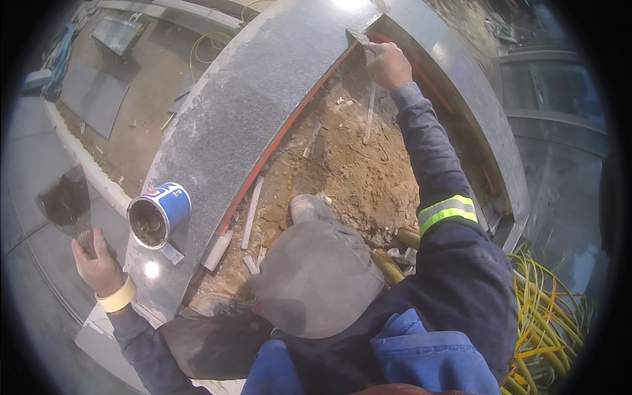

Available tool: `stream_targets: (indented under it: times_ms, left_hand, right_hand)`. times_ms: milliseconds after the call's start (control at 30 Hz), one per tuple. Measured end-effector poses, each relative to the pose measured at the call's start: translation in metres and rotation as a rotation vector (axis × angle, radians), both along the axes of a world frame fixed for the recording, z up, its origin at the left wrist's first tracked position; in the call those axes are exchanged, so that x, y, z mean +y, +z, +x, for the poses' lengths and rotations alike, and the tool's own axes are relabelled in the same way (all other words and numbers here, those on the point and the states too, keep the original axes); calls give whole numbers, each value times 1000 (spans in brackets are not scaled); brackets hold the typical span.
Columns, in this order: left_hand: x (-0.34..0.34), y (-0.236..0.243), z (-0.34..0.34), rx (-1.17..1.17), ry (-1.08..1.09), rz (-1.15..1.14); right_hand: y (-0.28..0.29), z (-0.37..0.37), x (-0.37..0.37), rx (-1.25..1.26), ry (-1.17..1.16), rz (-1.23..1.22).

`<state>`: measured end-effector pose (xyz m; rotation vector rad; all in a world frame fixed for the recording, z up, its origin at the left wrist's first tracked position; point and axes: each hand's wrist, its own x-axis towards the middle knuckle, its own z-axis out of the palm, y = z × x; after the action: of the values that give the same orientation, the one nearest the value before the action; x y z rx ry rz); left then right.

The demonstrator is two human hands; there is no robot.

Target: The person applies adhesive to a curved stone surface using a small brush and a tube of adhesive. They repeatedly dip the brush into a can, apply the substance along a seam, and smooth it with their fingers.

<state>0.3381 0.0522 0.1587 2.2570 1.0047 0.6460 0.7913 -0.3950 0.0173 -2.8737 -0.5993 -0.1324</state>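
My right hand (390, 67) is closed round a small putty knife (357, 37), its blade against the inner edge of the grey stone slab (237, 108) near the far corner. At the left my left hand (99, 264) grips a wide scraper (66, 199) with a dark, smeared blade held upright. A roll of pale tape (118, 295) circles my left wrist. Beside that hand, a blue and white tin (172, 205) stands on the slab, dark paste inside its open mouth. Orange-red strip (266, 153) lines the slab's inner edge.
The slabs frame a pit of brown soil (368, 164) with thin offcut strips (252, 212) in it. Another grey slab (474, 99) runs along the right. Long yellow-green leaves (543, 322) crowd the lower right. Glass panels (559, 89) stand beyond. My knee (319, 280) is bent over the soil.
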Motion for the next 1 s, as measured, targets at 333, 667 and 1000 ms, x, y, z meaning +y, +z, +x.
stream_targets:
  times_ms: [333, 667, 1000]
  left_hand:
    - [-4, 1, 3, -6, 14, -55]
    - [-1, -1, 4, 12, 11, -6]
    - [-9, 0, 12, -43, 3, -39]
  right_hand:
    - [29, -57, 2, 143, 89, 199]
    - [-100, 36, -69, 312, -385, 1241]
    - [-114, 48, -50, 334, -339, 1129]
